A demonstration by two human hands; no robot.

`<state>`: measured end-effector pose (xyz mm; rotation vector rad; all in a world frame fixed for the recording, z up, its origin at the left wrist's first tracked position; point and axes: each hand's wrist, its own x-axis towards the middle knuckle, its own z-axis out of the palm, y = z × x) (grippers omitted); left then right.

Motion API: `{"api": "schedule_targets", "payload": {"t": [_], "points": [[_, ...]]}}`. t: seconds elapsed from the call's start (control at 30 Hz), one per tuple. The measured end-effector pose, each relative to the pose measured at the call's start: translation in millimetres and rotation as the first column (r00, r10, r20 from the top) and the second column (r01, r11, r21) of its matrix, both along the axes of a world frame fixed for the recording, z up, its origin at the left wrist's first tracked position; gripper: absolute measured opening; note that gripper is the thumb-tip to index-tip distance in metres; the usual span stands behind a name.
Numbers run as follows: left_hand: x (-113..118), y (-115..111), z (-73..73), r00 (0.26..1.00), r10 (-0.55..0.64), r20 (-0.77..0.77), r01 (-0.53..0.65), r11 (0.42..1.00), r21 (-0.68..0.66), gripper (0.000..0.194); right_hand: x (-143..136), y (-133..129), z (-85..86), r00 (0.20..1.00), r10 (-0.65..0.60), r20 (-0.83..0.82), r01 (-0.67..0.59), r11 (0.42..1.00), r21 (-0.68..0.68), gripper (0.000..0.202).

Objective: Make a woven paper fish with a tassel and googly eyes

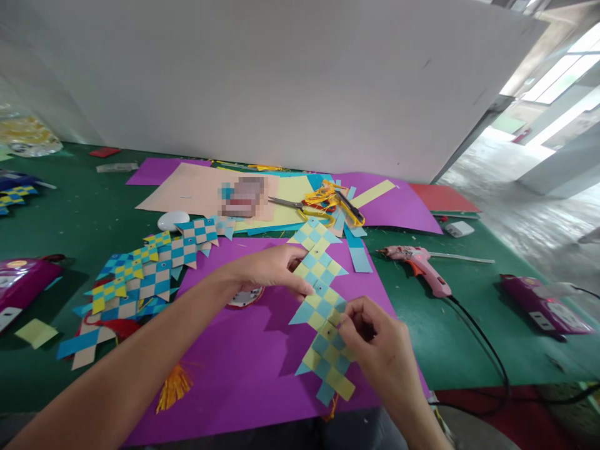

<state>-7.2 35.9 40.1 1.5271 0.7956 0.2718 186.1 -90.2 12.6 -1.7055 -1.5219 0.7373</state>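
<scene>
A chain of woven paper fish, checked in light blue and yellow, hangs over the purple sheet in front of me. My left hand pinches its left edge near the upper fish, thumb on top. Lower down on the right, my right hand is closed on the edge where two fish meet, fingertips pressed together. A yellow tassel dangles at the chain's bottom end. Partly hidden under my left wrist lies a round white object with a red rim.
More woven fish are heaped at left, beside an orange tassel. Scissors and a box cutter lie on coloured paper at the back. A pink glue gun with a black cord rests at right, near a purple power strip.
</scene>
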Motion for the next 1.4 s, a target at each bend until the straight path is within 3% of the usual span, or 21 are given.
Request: {"api": "schedule_targets", "payload": {"t": [0.3, 0.37, 0.43, 0.53, 0.6, 0.73, 0.93, 1.07, 1.27, 1.4], "points": [[-3, 1, -0.7, 1.000, -0.018, -0.007, 0.019, 0.999, 0.033, 0.038, 38, 3, 6.7, 0.954, -0.293, 0.058, 0.284, 0.951, 0.126, 0.021], [-3, 2, -0.5, 1.000, -0.021, -0.001, 0.021, 1.000, 0.021, 0.037, 45, 4, 7.3, 0.969, -0.239, 0.063, 0.233, 0.969, 0.086, 0.025], [-3, 2, -0.5, 0.999, -0.033, 0.013, 0.033, 0.999, -0.006, 0.036, 48, 6, 6.3, 0.998, -0.037, 0.059, 0.037, 0.999, -0.001, 0.031], [-2, 2, -0.5, 0.999, -0.047, 0.024, 0.047, 0.999, -0.027, 0.035, 45, 7, 2.7, 0.961, 0.275, -0.024, -0.276, 0.953, -0.125, 0.031], [-2, 2, -0.6, 0.999, -0.041, 0.014, 0.041, 0.999, -0.028, 0.035, 40, 6, 0.3, 0.935, 0.339, -0.100, -0.352, 0.922, -0.163, 0.026], [-2, 2, -1.5, 0.999, -0.039, 0.030, 0.040, 0.998, -0.040, 0.034, 34, 5, -2.6, 0.939, 0.265, -0.220, -0.307, 0.934, -0.183, 0.026], [-2, 3, -1.4, 0.998, -0.043, 0.035, 0.044, 0.999, -0.029, 0.033, 45, 5, -7.0, 0.972, 0.048, -0.228, -0.075, 0.991, -0.110, 0.036], [-3, 2, -0.4, 0.999, -0.038, 0.028, 0.039, 0.999, -0.020, 0.032, 41, -1, -2.5, 0.983, -0.125, -0.135, 0.132, 0.990, 0.047, 0.043], [-1, 1, -0.5, 0.999, -0.038, 0.020, 0.038, 0.999, -0.010, 0.032, 5, -13, 5.3, 0.973, 0.083, 0.214, -0.113, 0.985, 0.132, 0.025], [-1, 0, -0.5, 0.998, -0.040, 0.057, 0.041, 0.999, -0.017, 0.033, -10, -13, -2.3, 0.960, 0.074, 0.271, -0.109, 0.987, 0.115, 0.015]]}}
